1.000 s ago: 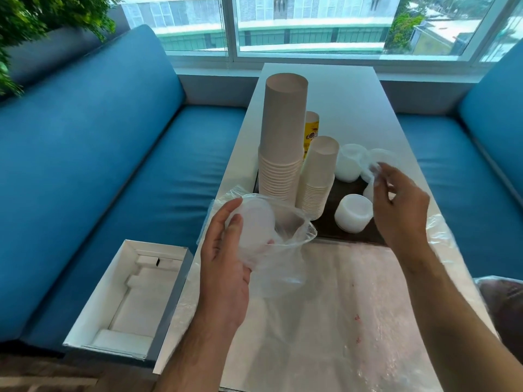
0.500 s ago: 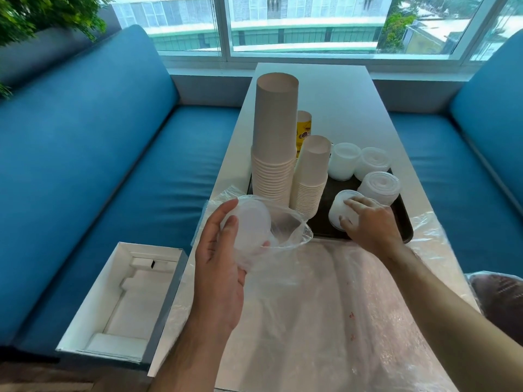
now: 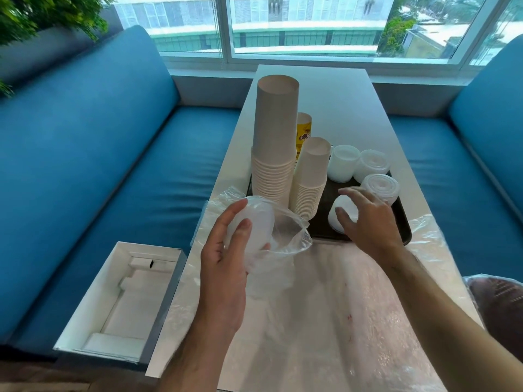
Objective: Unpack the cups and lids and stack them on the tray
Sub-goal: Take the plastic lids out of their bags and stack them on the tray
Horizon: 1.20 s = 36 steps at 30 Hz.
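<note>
A dark tray [image 3: 407, 232] on the white table carries a tall stack of paper cups [image 3: 276, 142], a shorter cup stack [image 3: 311, 176] and a yellow printed cup [image 3: 304, 128] behind them. Three stacks of white lids [image 3: 343, 162] [image 3: 372, 165] [image 3: 380, 186] stand at the tray's right. A fourth lid stack [image 3: 346, 206] sits at the tray's near side. My right hand [image 3: 370, 224] hovers over it, fingers spread and loosely bent. My left hand [image 3: 226, 256] grips a clear plastic bag [image 3: 285, 239] with white lids [image 3: 259, 219] inside, just in front of the cups.
Crumpled clear plastic wrap [image 3: 325, 306] covers the near half of the table. An open white box [image 3: 121, 304] rests on the blue sofa seat at left. A dark plastic-covered object [image 3: 501, 301] sits at the right edge. Blue sofas flank the table.
My right hand brought a lid down from above the tray onto the near lid stack, then lifted its fingers off it. My left hand kept holding the bag.
</note>
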### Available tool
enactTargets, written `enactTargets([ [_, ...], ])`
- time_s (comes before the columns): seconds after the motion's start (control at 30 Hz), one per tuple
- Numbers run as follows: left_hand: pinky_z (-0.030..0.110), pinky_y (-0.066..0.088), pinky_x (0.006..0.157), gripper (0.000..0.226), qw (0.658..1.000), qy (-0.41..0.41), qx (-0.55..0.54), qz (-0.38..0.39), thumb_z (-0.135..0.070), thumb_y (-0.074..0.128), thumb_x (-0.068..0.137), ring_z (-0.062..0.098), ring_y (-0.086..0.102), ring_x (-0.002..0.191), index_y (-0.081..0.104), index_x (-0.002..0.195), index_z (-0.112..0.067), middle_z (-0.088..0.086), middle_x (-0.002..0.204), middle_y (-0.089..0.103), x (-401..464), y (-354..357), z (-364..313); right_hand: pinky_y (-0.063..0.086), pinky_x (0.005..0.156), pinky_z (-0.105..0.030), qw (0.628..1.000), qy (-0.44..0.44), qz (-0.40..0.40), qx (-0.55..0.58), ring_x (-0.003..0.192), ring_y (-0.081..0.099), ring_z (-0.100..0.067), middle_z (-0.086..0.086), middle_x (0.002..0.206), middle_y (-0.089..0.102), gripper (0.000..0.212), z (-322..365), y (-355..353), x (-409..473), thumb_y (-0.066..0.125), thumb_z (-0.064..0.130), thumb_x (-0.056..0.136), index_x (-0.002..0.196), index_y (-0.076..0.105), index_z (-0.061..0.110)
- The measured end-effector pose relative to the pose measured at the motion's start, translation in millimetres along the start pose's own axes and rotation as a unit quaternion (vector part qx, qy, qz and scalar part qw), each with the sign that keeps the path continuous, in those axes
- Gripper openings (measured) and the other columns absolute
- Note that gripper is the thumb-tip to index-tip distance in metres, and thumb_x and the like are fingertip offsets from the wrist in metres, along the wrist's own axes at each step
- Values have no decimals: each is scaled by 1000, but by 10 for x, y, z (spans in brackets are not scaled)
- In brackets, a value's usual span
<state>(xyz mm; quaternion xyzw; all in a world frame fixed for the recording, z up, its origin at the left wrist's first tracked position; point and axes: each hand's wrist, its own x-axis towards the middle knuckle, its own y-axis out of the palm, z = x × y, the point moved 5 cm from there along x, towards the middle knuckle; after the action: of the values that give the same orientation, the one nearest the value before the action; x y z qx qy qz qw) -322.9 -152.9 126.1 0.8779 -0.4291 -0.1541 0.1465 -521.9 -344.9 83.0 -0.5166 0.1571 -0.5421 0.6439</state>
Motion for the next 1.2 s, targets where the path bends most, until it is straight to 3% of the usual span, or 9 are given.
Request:
enactTargets([
  [0.07, 46, 59, 92, 34, 1000, 6, 11, 5, -36, 66, 79, 20, 59, 126, 74, 111, -44, -13, 135, 62, -7, 12, 7, 41, 101, -18, 993, -37, -58, 100, 117, 60, -16, -2, 127, 67, 35, 375, -222, -43, 74, 13, 89, 124, 68, 15],
  [0.13, 44, 59, 90, 33, 1000, 6, 20, 8, -36, 66, 80, 19, 60, 125, 73, 111, -45, -17, 131, 63, -5, 27, 13, 40, 100, -11, 978, -102, -74, 164, 113, 59, -8, -1, 121, 68, 35, 778, -385, -116, 76, 8, 87, 121, 70, 14],
  [0.23, 46, 59, 91, 32, 999, 4, 31, 20, -39, 67, 80, 22, 61, 124, 72, 110, -47, -15, 130, 64, -5, 57, 18, 44, 105, -19, 961, -195, -11, 194, 119, 58, -9, -2, 127, 65, 40, 1213, -423, -236, 79, 15, 87, 126, 68, 15],
  [0.33, 51, 57, 94, 35, 999, 2, 35, 22, -44, 70, 81, 22, 61, 125, 70, 116, -46, -15, 130, 64, -4, 73, 8, 49, 103, -28, 960, -215, 30, 177, 120, 60, -15, 0, 132, 64, 46, 1364, -344, -283, 79, 27, 86, 130, 66, 20],
  [0.5, 45, 60, 85, 39, 1000, -18, 6, 9, -42, 56, 86, 23, 64, 120, 67, 123, -39, -10, 126, 67, -10, 55, -6, 53, 99, -34, 959, -199, 36, 200, 116, 63, -15, 2, 126, 68, 44, 1412, -279, -319, 78, 34, 82, 122, 64, 22],
  [0.67, 34, 61, 70, 30, 998, -42, -35, -7, -19, 53, 101, 24, 69, 112, 67, 124, -33, -8, 121, 70, 26, -2, 20, 50, 81, -13, 944, -167, 94, 267, 92, 64, 2, 26, 103, 66, 31, 1319, -289, -288, 80, 23, 85, 113, 66, 28],
  [0.83, 43, 62, 81, 30, 998, -43, -44, -28, -16, 56, 100, 25, 62, 123, 71, 118, -34, -8, 133, 62, 72, -69, 30, 53, 78, -16, 913, -39, -8, 406, 84, 67, -1, 19, 92, 73, 17, 942, -478, -161, 70, 20, 94, 102, 69, 35],
  [1.0, 47, 61, 85, 30, 998, -40, -35, -40, -17, 57, 99, 24, 58, 125, 71, 118, -36, -15, 131, 58, 62, -81, 35, 50, 92, -24, 965, 48, -165, 196, 104, 67, -17, -4, 115, 73, 25, 161, -473, 52, 54, 20, 103, 122, 69, 10],
  [1.2, 49, 60, 87, 30, 999, -31, -20, -32, -19, 57, 97, 18, 58, 124, 69, 120, -35, -22, 127, 58, 45, -39, 32, 47, 102, -38, 998, 31, -54, 6, 114, 65, -33, -17, 123, 69, 30, -366, 116, 148, 54, 4, 98, 125, 68, 4],
])
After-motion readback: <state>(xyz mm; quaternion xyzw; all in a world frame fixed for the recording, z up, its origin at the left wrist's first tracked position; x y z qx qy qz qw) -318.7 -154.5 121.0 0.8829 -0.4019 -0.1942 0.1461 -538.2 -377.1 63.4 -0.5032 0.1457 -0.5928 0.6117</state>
